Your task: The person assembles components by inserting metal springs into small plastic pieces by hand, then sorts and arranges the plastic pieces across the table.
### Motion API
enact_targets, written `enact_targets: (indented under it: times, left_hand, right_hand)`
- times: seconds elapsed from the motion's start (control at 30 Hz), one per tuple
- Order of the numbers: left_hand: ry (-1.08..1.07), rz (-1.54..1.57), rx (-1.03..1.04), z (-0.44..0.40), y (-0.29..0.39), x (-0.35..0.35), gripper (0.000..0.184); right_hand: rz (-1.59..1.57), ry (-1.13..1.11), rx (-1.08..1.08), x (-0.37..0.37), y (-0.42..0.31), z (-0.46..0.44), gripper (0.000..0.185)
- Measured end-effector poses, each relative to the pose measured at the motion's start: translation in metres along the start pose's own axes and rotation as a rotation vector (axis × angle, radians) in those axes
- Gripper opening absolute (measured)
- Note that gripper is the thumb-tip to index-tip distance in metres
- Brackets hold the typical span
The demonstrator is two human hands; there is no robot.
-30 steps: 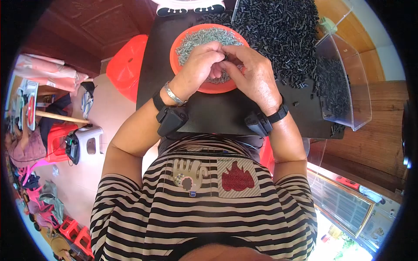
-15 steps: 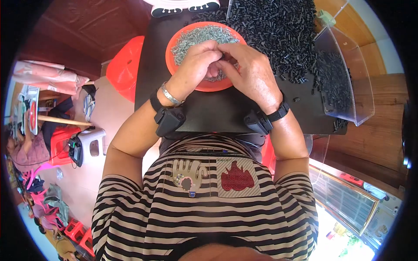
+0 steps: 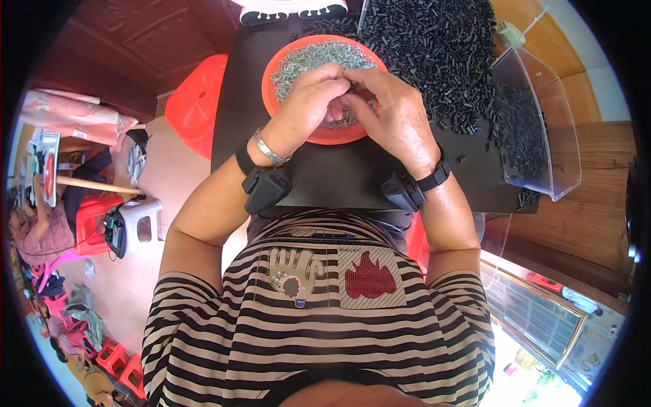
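My left hand (image 3: 313,102) and my right hand (image 3: 397,112) meet over an orange-red bowl (image 3: 272,102). Fingertips of both are pinched together around a small black piece (image 3: 350,87), mostly covered by the fingers. Many small shiny metal parts (image 3: 319,55) fill the bowl beneath. To the right of my right hand lies a wide heap of small black plastic pieces (image 3: 434,54). A silver bracelet and a black strapped device are on my left wrist; another black device is on my right wrist.
The dark table (image 3: 325,180) holds a clear plastic bin (image 3: 556,136) of black pieces at its right edge. A pink-and-white object (image 3: 295,10) stands at the back. A red stool (image 3: 196,105) is left of the table. Another person (image 3: 47,230) sits at far left.
The view has shifted slightly, moving the bowl and table a little rightward in it. Both hands stay pinched together over the bowl, with only slight finger movement.
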State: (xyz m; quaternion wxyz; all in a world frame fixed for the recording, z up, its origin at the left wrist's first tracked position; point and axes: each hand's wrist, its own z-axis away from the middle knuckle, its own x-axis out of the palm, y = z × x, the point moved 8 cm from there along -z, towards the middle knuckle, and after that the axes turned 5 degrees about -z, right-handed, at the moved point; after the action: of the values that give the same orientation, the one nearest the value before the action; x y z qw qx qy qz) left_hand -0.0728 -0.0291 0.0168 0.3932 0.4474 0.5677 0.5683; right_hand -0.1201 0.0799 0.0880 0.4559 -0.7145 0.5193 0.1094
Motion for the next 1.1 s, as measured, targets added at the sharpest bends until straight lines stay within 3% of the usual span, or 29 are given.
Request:
enact_targets:
  times: [1.1]
  left_hand:
    - [-0.008,-0.005,-0.007,-0.0009,0.0002,0.0009,0.021]
  right_hand:
    - [0.014,0.002,0.014,-0.0015,0.0008,0.0004,0.031]
